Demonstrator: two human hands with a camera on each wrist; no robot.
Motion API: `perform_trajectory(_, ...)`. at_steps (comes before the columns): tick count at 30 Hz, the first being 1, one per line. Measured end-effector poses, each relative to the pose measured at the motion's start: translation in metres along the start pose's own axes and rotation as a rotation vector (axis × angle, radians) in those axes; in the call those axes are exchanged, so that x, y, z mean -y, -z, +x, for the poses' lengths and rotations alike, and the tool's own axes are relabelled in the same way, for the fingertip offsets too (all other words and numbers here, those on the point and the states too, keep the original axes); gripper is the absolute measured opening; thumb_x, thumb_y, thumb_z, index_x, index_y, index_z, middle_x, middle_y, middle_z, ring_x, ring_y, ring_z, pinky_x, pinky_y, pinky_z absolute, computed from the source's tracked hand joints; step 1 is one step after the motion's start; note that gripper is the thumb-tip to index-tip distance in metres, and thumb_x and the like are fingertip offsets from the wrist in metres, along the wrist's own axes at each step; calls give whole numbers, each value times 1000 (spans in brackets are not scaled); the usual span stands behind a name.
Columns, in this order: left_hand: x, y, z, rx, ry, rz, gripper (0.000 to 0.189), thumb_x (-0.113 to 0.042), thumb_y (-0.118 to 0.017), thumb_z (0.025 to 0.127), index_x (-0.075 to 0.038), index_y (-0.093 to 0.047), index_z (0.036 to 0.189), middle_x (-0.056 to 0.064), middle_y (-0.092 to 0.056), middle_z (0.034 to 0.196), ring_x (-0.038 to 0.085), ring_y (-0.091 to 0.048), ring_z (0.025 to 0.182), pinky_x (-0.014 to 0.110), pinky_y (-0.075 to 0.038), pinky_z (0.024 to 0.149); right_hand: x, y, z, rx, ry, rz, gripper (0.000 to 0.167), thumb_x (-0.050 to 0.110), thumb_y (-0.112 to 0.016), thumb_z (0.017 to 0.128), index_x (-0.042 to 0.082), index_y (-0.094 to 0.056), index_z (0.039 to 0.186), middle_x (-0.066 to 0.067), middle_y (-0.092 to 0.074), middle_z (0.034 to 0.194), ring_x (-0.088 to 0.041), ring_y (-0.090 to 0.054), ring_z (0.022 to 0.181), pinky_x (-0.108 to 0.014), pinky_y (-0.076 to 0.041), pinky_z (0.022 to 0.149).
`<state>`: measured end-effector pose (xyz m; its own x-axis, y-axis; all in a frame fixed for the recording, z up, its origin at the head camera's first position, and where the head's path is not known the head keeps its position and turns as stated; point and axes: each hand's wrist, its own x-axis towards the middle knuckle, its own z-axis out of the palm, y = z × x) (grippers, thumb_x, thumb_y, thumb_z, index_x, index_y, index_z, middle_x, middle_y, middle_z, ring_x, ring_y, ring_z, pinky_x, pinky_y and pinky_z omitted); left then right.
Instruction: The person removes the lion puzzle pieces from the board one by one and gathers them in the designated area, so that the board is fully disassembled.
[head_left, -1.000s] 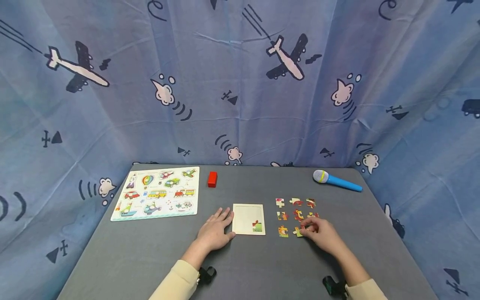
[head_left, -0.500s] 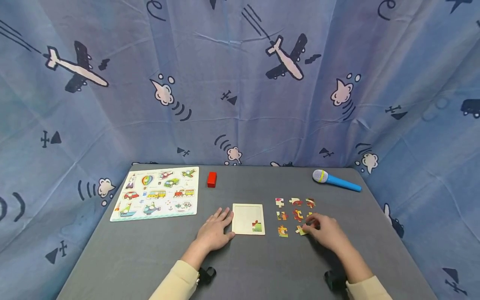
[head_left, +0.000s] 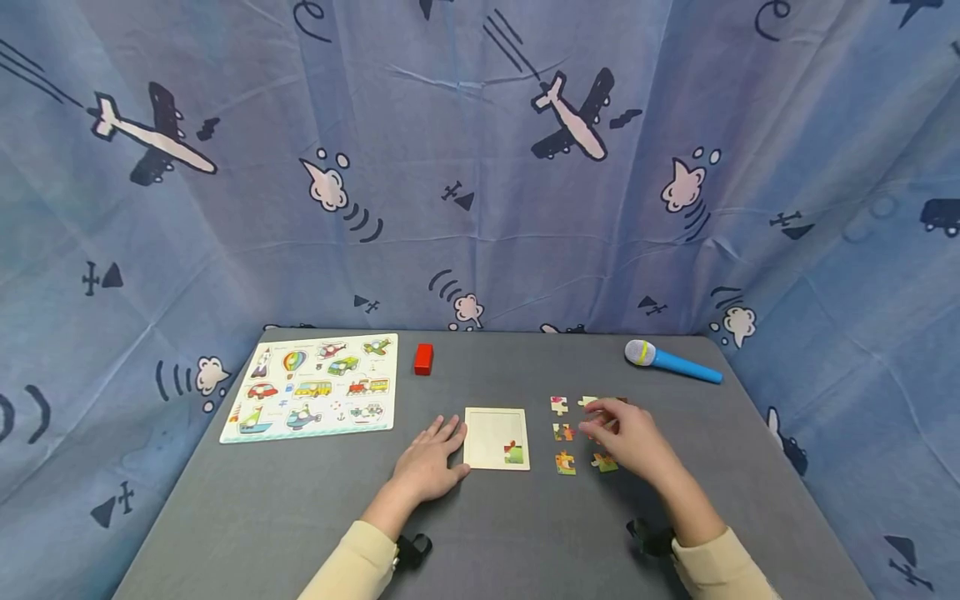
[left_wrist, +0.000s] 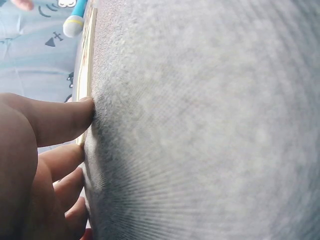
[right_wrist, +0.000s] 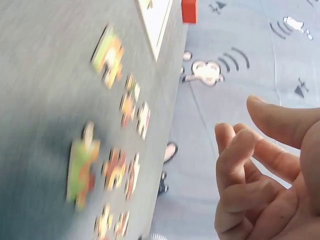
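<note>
My left hand (head_left: 429, 462) lies spread on the table, its thumb and forefinger touching the left side of a pale square puzzle tray (head_left: 486, 427). One green and red jigsaw piece (head_left: 514, 453) sits in the tray's lower right corner. To the right, more jigsaw pieces (head_left: 566, 464) lie in rows. My right hand (head_left: 632, 437) hovers over these rows and hides some of them in the head view. In the right wrist view its thumb and loosely bent fingers (right_wrist: 235, 150) stand apart with nothing between them. Below it lies a green-edged piece (right_wrist: 81, 167).
A picture board of vehicles (head_left: 311, 387) lies at the back left, with a red block (head_left: 423, 359) beside it. A blue toy microphone (head_left: 675, 362) lies at the back right. Behind the grey table (head_left: 517, 542) hangs a patterned blue curtain (head_left: 465, 167).
My right hand has nudged the bottom-row jigsaw piece slightly right, let go of it, then lifted away up and to the left. The left hand and tray have stayed put.
</note>
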<state>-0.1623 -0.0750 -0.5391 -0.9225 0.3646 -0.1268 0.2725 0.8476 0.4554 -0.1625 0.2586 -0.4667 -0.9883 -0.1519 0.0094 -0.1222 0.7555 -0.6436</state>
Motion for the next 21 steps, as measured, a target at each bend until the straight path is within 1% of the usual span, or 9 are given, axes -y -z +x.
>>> perform_trajectory(3, 0, 0, 0, -2, 0, 3, 69, -37, -69, 94, -12, -44, 154, 7, -35, 163, 32, -25, 154, 51, -26, 124, 10, -11, 6, -6, 43, 16, 28, 20, -76, 92, 5, -71, 114, 0, -70, 87, -13, -57, 68, -26, -49, 58)
perform_trajectory(6, 0, -1, 0, -6, 0, 2, 69, -36, -69, 94, -12, -44, 154, 7, -36, 163, 32, -25, 154, 52, -26, 124, 18, -23, 13, 8, 63, 41, 25, 18, -77, 90, 7, -72, 112, 1, -69, 85, -11, -57, 67, -26, -48, 58)
perform_trajectory(9, 0, -1, 1, -9, -1, -1, 69, -36, -69, 94, -12, -45, 154, 7, -36, 163, 32, -25, 154, 51, -26, 124, 25, -35, 19, 25, 57, 54, 23, 19, -78, 89, 10, -73, 109, 3, -69, 85, -11, -56, 66, -26, -48, 59)
perform_trajectory(12, 0, -2, 1, -11, -3, -1, 69, -36, -69, 94, -12, -45, 154, 6, -36, 163, 32, -25, 154, 51, -25, 124, 30, -45, 23, 38, 65, 56, 24, 19, -78, 89, 9, -73, 110, 3, -68, 85, -11, -55, 67, -26, -47, 60)
perform_trajectory(18, 1, -3, 2, -12, -3, 2, 69, -36, -69, 94, -12, -44, 154, 6, -36, 163, 32, -25, 154, 51, -25, 124, 38, -69, 28, 79, 47, 98, 25, 16, -78, 89, 7, -73, 112, -2, -71, 96, -12, -56, 66, -26, -48, 58)
perform_trajectory(21, 1, -4, 2, -14, -3, -2, 69, -35, -69, 94, -12, -45, 154, 6, -36, 163, 32, -25, 154, 52, -26, 124, 40, -80, 30, 100, 57, 117, 25, 14, -78, 89, 6, -73, 112, -7, -72, 101, -12, -57, 67, -26, -49, 58)
